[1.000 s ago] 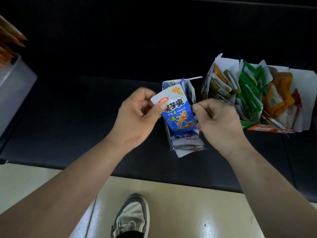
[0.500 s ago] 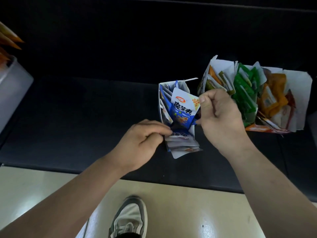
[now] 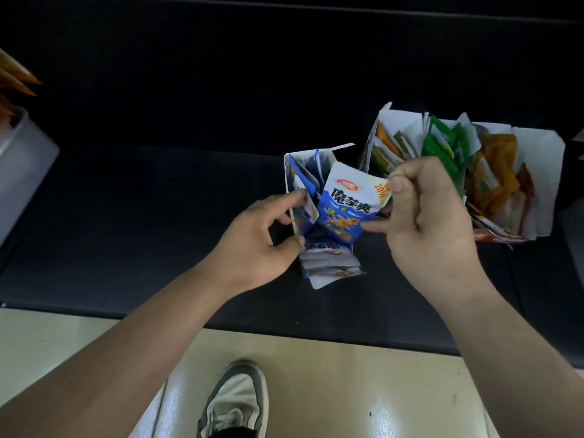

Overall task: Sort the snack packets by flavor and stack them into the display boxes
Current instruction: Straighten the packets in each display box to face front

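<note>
left hand (image 3: 262, 240): pinches blue box (image 3: 325, 267) wall
right hand (image 3: 433, 222): pinches blue packet (image 3: 343, 213), half inside
done: right boxes (image 3: 543, 159) look full
left: likely just seating this packet

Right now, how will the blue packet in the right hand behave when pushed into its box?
Probably floppy: the blue packet bends where the right hand pinches its top corner. Likely light, since finger and thumb alone hold it up. Its glossy film looks slippery.
</note>
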A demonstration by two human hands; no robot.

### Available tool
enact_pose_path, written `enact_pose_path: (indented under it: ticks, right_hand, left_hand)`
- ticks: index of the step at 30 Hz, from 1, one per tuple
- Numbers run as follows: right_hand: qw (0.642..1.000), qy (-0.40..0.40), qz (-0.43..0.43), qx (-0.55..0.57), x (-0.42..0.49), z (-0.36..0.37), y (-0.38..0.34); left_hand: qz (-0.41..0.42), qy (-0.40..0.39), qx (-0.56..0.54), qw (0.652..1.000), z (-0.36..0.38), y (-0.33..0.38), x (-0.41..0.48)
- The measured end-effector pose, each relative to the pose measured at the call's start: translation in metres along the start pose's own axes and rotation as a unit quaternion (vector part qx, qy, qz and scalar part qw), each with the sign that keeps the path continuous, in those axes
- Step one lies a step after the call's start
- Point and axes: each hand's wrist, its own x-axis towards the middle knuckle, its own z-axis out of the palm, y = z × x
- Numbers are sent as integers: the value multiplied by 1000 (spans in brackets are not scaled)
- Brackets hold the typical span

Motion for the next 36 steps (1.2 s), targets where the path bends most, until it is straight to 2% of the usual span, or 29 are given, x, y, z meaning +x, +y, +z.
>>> enact_pose_path:
  ticks: [7, 11, 14, 18, 22, 25, 27, 29, 31, 34, 36]
  right_hand:
    - [988, 63, -109, -89, -2, -5, -16]
    - [983, 70, -143, -90, -5, -4, -24]
    - [986, 79, -137, -59, -8, -2, -26]
    - [989, 48, -126, -59, -15, 9, -21]
    - [993, -27, -70, -86, -27, 25, -2]
    - [983, -89, -92, -134, -30, 25, 15]
    - [979, -79, -99, -163, -29, 22, 22]
    - [979, -51, -69, -184, -25, 20, 24]
    - [984, -33, -4, -176, -20, 20, 21]
    - [989, -27, 106, -102, -14, 20, 15]
    - [985, -40, 149, -74, -12, 19, 12]
  left_hand:
    - [6, -18, 64, 998, 0, -8, 2]
    - [-9, -26, 46, 999, 0, -7, 3]
    - [-9, -41, 43, 998, 1, -7, 5]
    - [11, -36, 16, 999, 1, -11, 4]
    - [34, -39, -57, 997, 0, -15, 1]
    - [45, -34, -26, 998, 2, -17, 2]
    - [51, -34, -18, 998, 3, -19, 1]
    - [61, -36, -13, 997, 4, -20, 0]
    - [54, -60, 4, 997, 2, -20, -2]
    - [5, -88, -67, 994, -3, -16, -5]
    - [-3, -62, -74, 995, -2, -13, -5]
